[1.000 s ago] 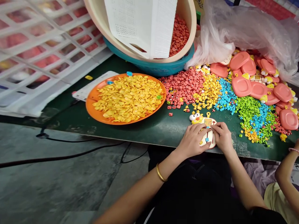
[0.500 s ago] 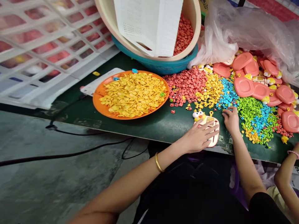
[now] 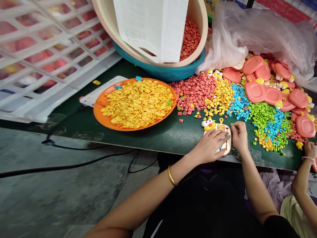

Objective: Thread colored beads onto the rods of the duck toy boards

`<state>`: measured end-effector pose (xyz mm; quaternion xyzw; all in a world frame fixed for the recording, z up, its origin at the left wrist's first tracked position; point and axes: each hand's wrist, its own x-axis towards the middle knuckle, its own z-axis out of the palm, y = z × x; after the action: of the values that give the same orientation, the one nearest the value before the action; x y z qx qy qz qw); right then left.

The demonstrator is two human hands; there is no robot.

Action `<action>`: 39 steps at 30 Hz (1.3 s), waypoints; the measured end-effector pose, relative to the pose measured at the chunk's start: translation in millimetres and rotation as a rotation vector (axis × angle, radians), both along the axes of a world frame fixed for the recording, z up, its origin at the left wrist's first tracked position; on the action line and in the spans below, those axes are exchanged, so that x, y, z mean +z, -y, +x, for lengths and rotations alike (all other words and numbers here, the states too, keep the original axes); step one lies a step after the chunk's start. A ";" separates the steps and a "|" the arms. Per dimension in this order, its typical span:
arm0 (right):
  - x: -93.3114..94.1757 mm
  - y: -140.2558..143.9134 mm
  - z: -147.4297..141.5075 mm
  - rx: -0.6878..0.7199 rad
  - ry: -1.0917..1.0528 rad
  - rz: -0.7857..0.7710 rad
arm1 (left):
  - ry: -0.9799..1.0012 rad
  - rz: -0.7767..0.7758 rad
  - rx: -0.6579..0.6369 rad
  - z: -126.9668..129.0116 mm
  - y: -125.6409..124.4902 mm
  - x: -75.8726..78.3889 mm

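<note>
A small toy board with a yellow chick head point(image 3: 210, 126) lies near the front edge of the dark green table point(image 3: 158, 135). My left hand point(image 3: 210, 145) rests flat on it, fingers spread over its face. My right hand point(image 3: 239, 134) sits at the board's right edge with fingers curled; a small piece in them cannot be made out. Just beyond lie piles of small plastic pieces: red point(image 3: 195, 91), yellow point(image 3: 220, 97), blue point(image 3: 239, 104) and green point(image 3: 262, 115).
An orange plate point(image 3: 99, 114) of yellow discs sits to the left. Behind it a beige basin point(image 3: 198, 39) of red pieces is stacked in a teal one. Pink toy backs point(image 3: 256, 91) and a plastic bag point(image 3: 260, 33) lie at right. Another person's hand point(image 3: 309, 150) is at far right.
My right hand went out to the blue pile and has come back to the board's right edge. My left hand has stayed on the board.
</note>
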<state>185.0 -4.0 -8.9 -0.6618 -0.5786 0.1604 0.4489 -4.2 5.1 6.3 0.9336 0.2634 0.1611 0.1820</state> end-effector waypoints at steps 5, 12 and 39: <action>-3.8 -14.1 26.7 -0.128 0.188 0.008 | 0.018 -0.007 -0.016 -0.8 -1.9 1.4; 5.9 -25.6 40.4 -0.053 0.082 -0.173 | -0.043 0.036 0.054 9.9 4.7 2.9; -4.5 21.1 -13.8 0.158 0.256 0.002 | 0.205 0.137 0.437 26.8 25.9 -8.3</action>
<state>171.2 -25.1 -13.3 -0.6289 -0.6816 0.1087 0.3580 22.6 -20.8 -2.0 0.8434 0.4275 0.3080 0.1048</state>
